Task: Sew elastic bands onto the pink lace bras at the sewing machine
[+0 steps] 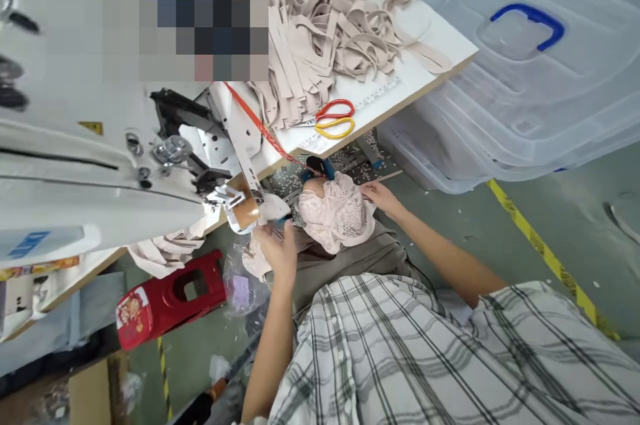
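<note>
A pale pink lace bra point(336, 212) lies across my lap, just below the table edge. My right hand point(383, 200) pinches its right edge, and a thin pale strip sticks out past the fingers. Beside the sewing machine point(165, 175), my left hand point(278, 253) is raised with the thumb apart from the fingers. More of the pink lace point(254, 261) hangs just under that hand; whether the fingertips touch it is hidden. The machine's needle area point(244, 210) is a little above and left of my left fingers.
Many beige fabric strips point(345, 25) heap on the white table point(440, 35). Red-and-yellow scissors point(335, 120) rest near its edge. Clear plastic bins point(500, 98) stand right. A red plastic stool point(173, 298) is below left. An orange-red cord point(260, 124) hangs over the edge.
</note>
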Motion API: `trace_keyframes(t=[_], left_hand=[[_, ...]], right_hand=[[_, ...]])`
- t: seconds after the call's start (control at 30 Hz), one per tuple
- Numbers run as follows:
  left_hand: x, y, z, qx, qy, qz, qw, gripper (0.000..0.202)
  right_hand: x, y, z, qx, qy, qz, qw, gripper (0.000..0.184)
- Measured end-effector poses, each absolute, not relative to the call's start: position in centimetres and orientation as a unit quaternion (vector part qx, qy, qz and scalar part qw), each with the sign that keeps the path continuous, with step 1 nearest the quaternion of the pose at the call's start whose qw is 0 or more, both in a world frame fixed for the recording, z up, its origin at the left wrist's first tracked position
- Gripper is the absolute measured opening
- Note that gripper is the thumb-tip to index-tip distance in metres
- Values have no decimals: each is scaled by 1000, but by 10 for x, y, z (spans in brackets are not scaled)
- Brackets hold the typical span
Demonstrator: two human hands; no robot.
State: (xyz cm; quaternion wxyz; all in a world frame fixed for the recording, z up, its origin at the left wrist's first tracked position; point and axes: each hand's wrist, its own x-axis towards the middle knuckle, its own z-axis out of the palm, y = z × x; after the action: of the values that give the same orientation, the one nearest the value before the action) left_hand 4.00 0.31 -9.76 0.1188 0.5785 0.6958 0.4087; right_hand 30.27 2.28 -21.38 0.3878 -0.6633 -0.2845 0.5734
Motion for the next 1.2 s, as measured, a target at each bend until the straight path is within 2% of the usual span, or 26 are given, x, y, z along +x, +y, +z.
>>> trace_keyframes(t=[0.1,0.2,0.33,0.47,0.77,1.0,1.1,1.2], left_hand=[[39,16,-113,599,688,378,159,69],[40,25,-103,593,691,388,142,59],[51,14,-81,576,655,482,86,48],[63,2,-80,589,584,547,110,34],[74,9,-76,481,583,613,230,44],[58,30,-75,448,622,616,183,34],[49,16,-68,452,635,600,180,24],[44,-19,-57,477,640,570,196,29]], right_hand=[[309,10,-223,-680,-256,563,393,15],[321,-14,-229,-691,-233,565,385,13],[335,-54,-237,-705,-198,577,362,10],[342,-86,-241,-715,-161,583,350,12],[354,-100,-232,-707,-167,589,354,24],[333,-65,-186,-671,-292,578,361,49],[303,-49,-148,-627,-358,596,351,48],[265,-37,-105,-524,-407,668,337,42]])
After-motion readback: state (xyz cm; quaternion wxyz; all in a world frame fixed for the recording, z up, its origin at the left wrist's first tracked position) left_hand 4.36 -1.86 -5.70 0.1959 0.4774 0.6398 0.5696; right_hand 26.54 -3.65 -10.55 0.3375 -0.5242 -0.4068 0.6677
